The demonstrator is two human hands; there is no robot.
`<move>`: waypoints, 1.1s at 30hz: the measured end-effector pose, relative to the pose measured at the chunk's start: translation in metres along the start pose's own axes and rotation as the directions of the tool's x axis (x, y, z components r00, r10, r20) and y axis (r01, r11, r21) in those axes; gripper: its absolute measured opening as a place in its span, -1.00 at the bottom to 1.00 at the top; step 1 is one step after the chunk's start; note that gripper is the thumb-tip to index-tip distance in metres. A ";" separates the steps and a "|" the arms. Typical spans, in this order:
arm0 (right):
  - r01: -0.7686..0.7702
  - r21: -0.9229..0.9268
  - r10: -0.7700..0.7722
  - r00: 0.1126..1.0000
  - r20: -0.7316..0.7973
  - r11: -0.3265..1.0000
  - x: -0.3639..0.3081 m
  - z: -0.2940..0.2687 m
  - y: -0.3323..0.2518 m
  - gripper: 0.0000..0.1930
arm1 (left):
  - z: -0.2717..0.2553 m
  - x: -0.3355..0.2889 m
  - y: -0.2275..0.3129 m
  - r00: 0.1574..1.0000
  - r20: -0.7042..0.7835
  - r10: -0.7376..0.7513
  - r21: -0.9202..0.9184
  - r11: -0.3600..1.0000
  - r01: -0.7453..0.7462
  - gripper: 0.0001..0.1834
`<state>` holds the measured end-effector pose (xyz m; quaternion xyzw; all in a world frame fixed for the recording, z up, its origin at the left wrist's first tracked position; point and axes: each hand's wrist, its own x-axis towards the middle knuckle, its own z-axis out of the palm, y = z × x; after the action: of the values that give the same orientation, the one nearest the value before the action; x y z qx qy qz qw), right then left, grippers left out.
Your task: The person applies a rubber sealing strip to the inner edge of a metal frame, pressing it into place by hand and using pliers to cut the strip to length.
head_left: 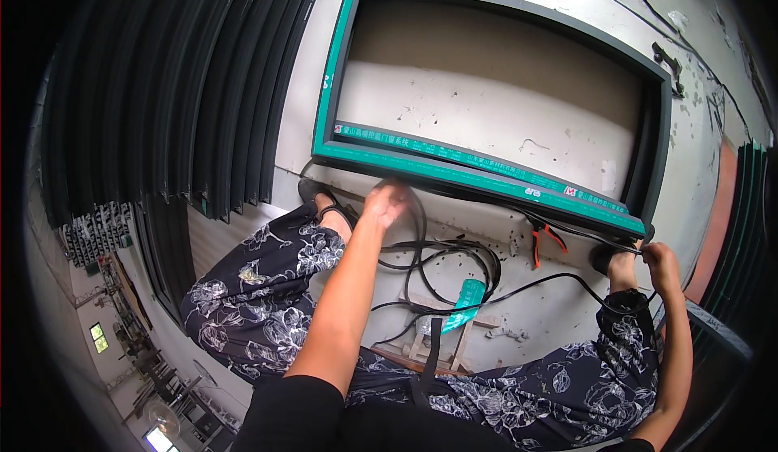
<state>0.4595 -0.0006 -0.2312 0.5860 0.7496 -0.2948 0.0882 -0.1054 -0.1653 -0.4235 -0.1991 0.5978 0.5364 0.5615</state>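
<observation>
A rectangular dark grey window frame [486, 178] lies on the floor ahead of me, with green film on its near and left sides. My right hand [663, 269] is closed around a black rubber strip [587, 237] at the frame's near right corner. From there the strip runs left along the near side. My left hand [391, 202] is just below the near side, towards its left end. Motion smears its fingers, so their grip does not show. Loose loops of black strip [493, 269] lie between my legs, passing close to the left hand.
Red-handled pliers [536, 248] lie on the floor below the frame. A green film piece [468, 302] rests near a low wooden stool [454, 347]. Dark profiles [178, 87] are stacked at left, with more green-edged profiles [733, 225] at right. Small debris dots the floor.
</observation>
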 end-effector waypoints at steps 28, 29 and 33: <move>0.099 -0.107 -0.114 0.983 -0.141 0.989 -0.001 0.042 0.018 -0.92 | 0.031 -0.025 -0.035 0.996 0.073 0.041 -0.238 0.971 -0.022 -0.68; 0.097 -0.085 -0.110 0.982 -0.154 0.992 -0.002 0.043 0.018 -0.92 | 0.029 -0.021 -0.038 0.988 0.142 0.053 -0.233 0.972 -0.019 -0.76; 0.099 -0.055 -0.106 0.984 -0.143 0.994 -0.003 0.043 0.010 -0.93 | 0.025 -0.019 -0.042 0.981 0.133 0.138 -0.147 0.982 -0.118 -0.77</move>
<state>0.4609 -0.0250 -0.2680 0.5643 0.7901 -0.2372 0.0319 -0.0530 -0.1650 -0.4194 -0.1595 0.5292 0.6244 0.5519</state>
